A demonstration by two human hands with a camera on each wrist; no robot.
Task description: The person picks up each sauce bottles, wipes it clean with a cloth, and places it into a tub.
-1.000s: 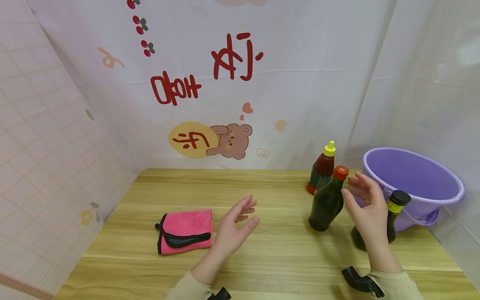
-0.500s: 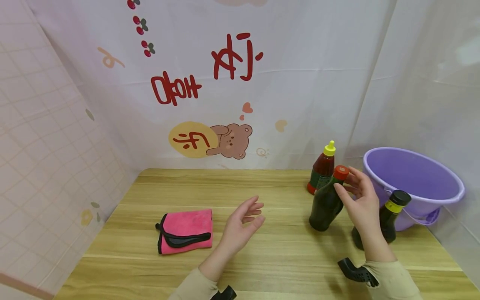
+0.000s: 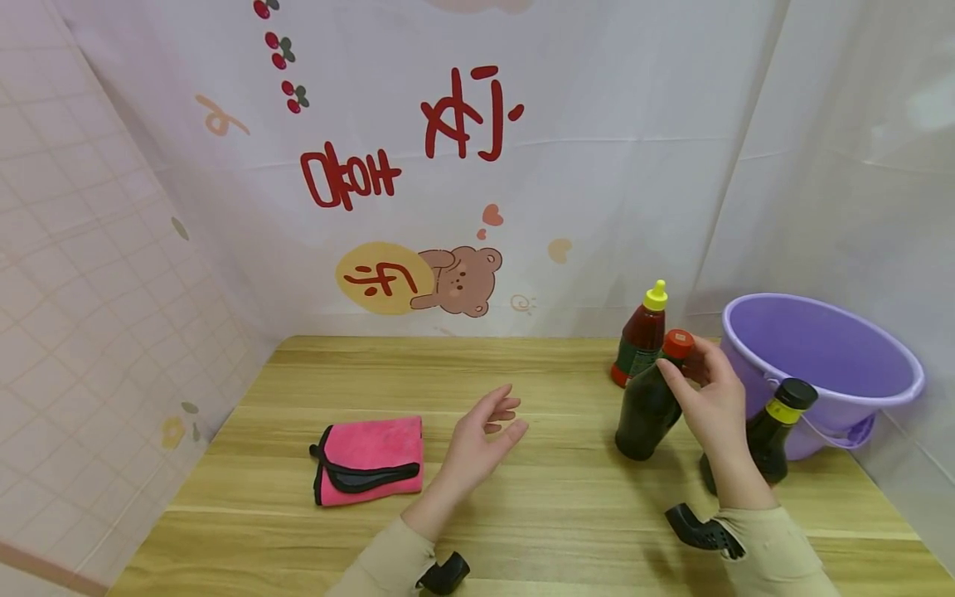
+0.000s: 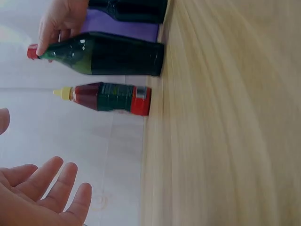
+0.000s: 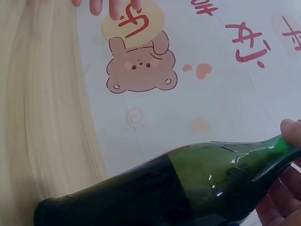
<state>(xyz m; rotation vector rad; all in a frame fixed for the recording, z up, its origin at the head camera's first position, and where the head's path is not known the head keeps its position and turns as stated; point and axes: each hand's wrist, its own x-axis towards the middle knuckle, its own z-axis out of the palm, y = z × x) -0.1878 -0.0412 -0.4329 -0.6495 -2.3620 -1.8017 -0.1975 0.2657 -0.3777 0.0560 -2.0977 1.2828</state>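
Observation:
A dark green bottle [image 3: 645,412] with a red cap stands upright on the wooden table, right of centre. My right hand [image 3: 715,405] pinches its neck just below the cap, thumb in front and fingers behind. The right wrist view shows the green glass [image 5: 225,174] close up, with dark liquid in its lower part. My left hand [image 3: 477,439] is held over the middle of the table with fingers relaxed and holds nothing. To its left lies a folded pink cloth [image 3: 384,448] with black trim.
Behind the green bottle stands a red sauce bottle [image 3: 643,333] with a yellow nozzle. A dark bottle [image 3: 768,439] with a black cap is partly hidden by my right forearm. The purple bucket [image 3: 821,336] stands at the far right, near the fabric wall [image 3: 597,166].
My right hand has moved left from beside the green bottle and taken hold of its neck. My left hand has shifted slightly right. The bottles stay in place.

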